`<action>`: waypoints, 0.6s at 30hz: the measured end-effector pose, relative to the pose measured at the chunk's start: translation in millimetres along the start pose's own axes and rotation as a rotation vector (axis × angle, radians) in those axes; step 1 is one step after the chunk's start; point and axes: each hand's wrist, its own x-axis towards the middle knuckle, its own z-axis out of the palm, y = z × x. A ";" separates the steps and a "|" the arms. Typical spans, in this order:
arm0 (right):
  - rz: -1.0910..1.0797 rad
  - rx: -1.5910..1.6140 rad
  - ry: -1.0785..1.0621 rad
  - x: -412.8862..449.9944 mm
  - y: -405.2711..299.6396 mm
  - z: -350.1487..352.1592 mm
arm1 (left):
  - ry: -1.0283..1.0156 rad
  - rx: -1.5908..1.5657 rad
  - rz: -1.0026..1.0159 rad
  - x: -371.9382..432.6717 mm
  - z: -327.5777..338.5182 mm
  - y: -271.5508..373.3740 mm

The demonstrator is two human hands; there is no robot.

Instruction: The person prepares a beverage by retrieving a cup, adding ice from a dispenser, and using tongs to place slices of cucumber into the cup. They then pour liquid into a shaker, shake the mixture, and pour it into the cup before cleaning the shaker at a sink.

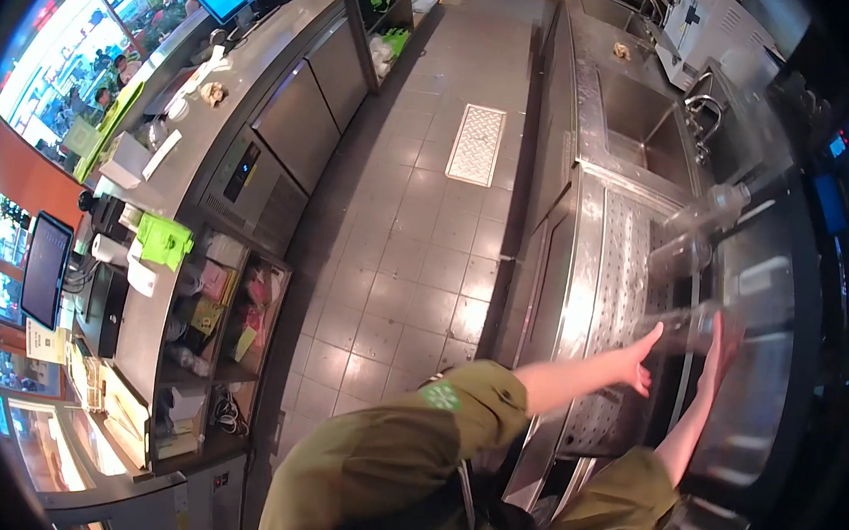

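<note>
My left hand (636, 359) reaches over the perforated steel drainboard (617, 277), thumb raised and fingers loosely bent, with nothing visible in it. Further right, my right hand (712, 366) is stretched out at the drainboard's back edge, seen edge-on. Just past both fingertips lies a blurred clear container (683, 321); whether either hand touches it, I cannot tell. Beyond it are another clear container (682, 253) and a clear pitcher-like vessel (727, 202), both blurred. A dark recessed tray area (751, 401) runs along the right of my right hand.
A steel sink (641, 125) with a faucet (707, 115) adjoins the drainboard. A tiled floor (397, 241) with a metal tread plate (477, 144) separates it from the opposite counter (182, 170), which carries monitors (46, 271), a green cloth-like item (163, 240) and shelves (220, 325) below.
</note>
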 end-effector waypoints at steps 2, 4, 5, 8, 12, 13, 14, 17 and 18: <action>0.064 0.121 0.028 -45.6 -7.0 -1.1 | 0.018 -0.200 -0.034 8.8 16.1 6.6; 0.113 0.343 0.083 -87.1 21.1 -21.7 | -0.279 -0.596 -0.149 24.0 16.9 5.5; -0.061 0.196 -0.053 -102.4 2.8 -22.0 | -0.435 -0.513 -0.165 12.8 17.6 5.2; 0.327 0.642 0.352 -148.9 58.3 -2.8 | -0.147 0.044 0.032 -20.6 -5.7 20.2; 0.213 -0.070 0.127 -169.0 131.5 43.9 | -0.347 0.188 0.178 -118.7 -34.3 25.6; 0.191 -0.086 0.150 -165.9 120.9 55.5 | -0.368 0.206 0.200 -126.7 -50.1 31.1; 0.170 -0.176 0.164 -164.2 111.9 56.6 | -0.379 0.220 0.210 -136.3 -65.1 33.5; 0.170 -0.203 0.047 -210.4 104.4 20.5 | -0.538 0.009 0.287 -165.9 -129.9 44.6; 0.110 -0.342 -0.028 -244.9 98.0 -4.0 | -0.135 0.117 0.447 -206.8 -109.7 36.3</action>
